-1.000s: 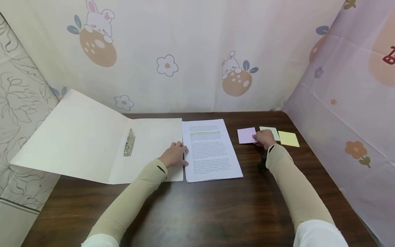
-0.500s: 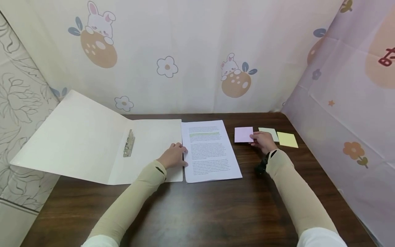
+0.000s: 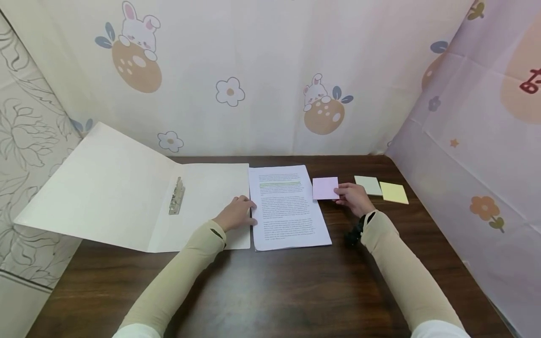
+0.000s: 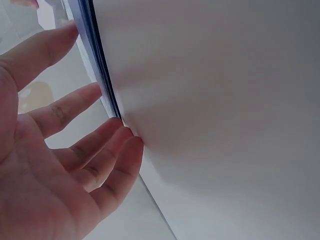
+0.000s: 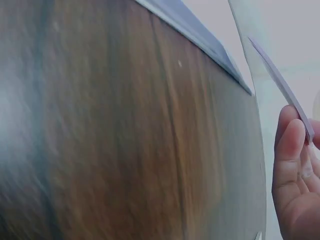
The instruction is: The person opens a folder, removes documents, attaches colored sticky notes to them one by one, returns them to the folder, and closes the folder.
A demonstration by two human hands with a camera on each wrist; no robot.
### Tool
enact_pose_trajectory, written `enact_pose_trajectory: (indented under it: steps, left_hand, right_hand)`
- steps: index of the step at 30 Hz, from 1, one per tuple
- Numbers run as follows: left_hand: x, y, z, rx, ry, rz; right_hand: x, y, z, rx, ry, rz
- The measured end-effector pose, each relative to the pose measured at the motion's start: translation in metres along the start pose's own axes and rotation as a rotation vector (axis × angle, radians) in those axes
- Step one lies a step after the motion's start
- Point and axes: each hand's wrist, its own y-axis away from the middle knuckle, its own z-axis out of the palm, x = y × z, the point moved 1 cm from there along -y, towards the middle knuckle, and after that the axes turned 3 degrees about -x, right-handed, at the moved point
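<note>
Purple pad: We see the purple pad (image 3: 325, 188) near the table's back edge, right of the middle. It looks lifted off the table (image 3: 270, 291). From above, its left side just meets the right side of the paper.

Right hand: Our right hand (image 3: 356, 198) pinches the pad at its right side. The thumb and fingers (image 5: 291, 142) are nearly closed, with the thin pad squeezed between them. Most of the pad sticks out past the fingertips, toward the paper.

Left hand: Our left hand (image 3: 234, 213) is spread out and a little bent, with a wide gap between thumb and fingers. The tips touch the left side of the paper, and the hand is over the folder.

Paper: We have a stack of paper (image 3: 287, 211) between our two hands. It has rows of words and a green stripe near the top.

Folder: The white folder (image 3: 215, 188) lies wide open beside the paper. Its cover slants up past the table's left edge. A metal clip (image 3: 177, 196) sits inside.

Other pads: We see a pale green pad (image 3: 369, 185) and a yellow pad (image 3: 394, 192) side by side near the table's back right corner.
</note>
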Motion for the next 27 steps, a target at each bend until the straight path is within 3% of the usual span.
enact_pose_trajectory:
  steps: [11,17,22,27]
  left_hand:
    - [0.003,-0.001,-0.004,-0.013,0.001,-0.051]
    - [0.003,-0.002,-0.005,0.001,0.033,-0.038]
    - [0.002,-0.003,-0.004,0.058,0.051,-0.023]
    - [0.003,-0.001,-0.008,0.163,0.183,-0.046]
  right_hand:
    - [-0.004,0.009,0.019,-0.024,-0.013,-0.025]
    - [-0.004,0.014,0.030,-0.027,-0.009,-0.032]
    - [-0.004,0.018,0.038,-0.036,0.005,-0.046]
    - [-0.006,0.022,0.046,-0.039,0.021,-0.072]
